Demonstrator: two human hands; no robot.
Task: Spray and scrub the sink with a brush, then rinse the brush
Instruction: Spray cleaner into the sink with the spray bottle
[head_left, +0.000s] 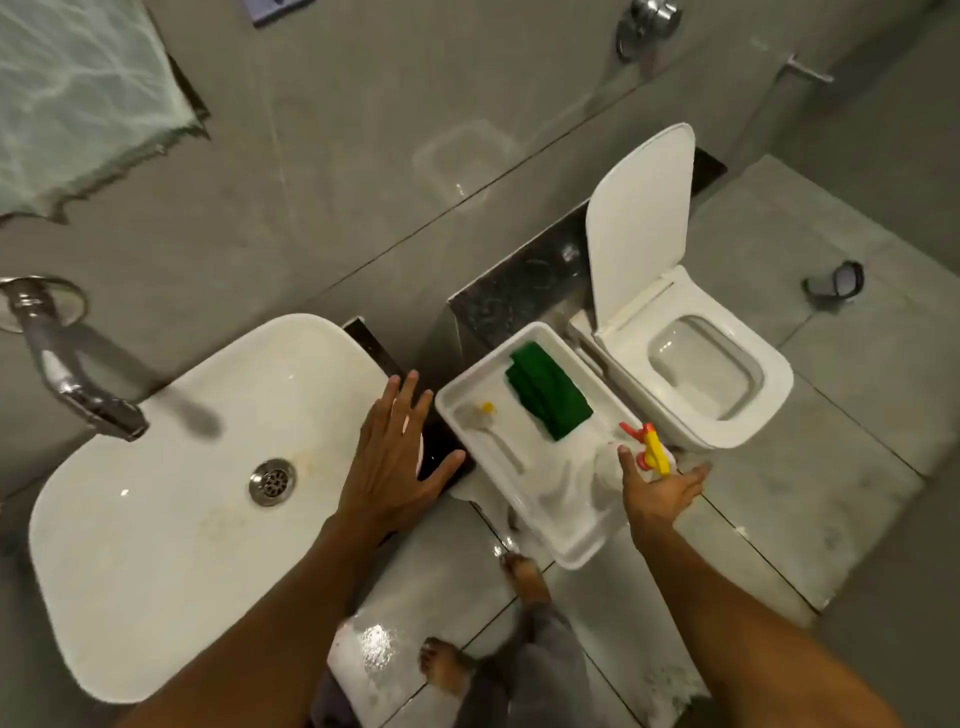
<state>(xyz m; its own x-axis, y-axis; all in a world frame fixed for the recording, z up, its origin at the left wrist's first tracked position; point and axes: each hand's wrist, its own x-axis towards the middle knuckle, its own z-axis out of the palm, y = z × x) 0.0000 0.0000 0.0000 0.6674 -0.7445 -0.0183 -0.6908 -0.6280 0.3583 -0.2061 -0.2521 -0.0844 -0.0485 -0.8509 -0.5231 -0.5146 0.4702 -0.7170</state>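
Note:
A white oval sink (171, 519) with a steel drain (272, 481) fills the lower left, under a chrome tap (72, 379). My left hand (395, 457) hovers flat over the sink's right rim, fingers spread, holding nothing. A white tray (566, 540) sits to the right of the sink. In it lie a white brush with a yellow tip (488, 421), a green cloth (548, 397) and a white spray bottle with a yellow and red trigger (649, 449). My right hand (657, 488) is open just below the bottle's trigger, thumb beside it, fingers not closed around it.
A white toilet (722, 374) with its lid up stands right of the tray, against a dark stone ledge (519, 291). The floor tiles are wet and glossy. My bare feet (447, 670) stand below the tray. A dark object (836, 283) lies on the floor at far right.

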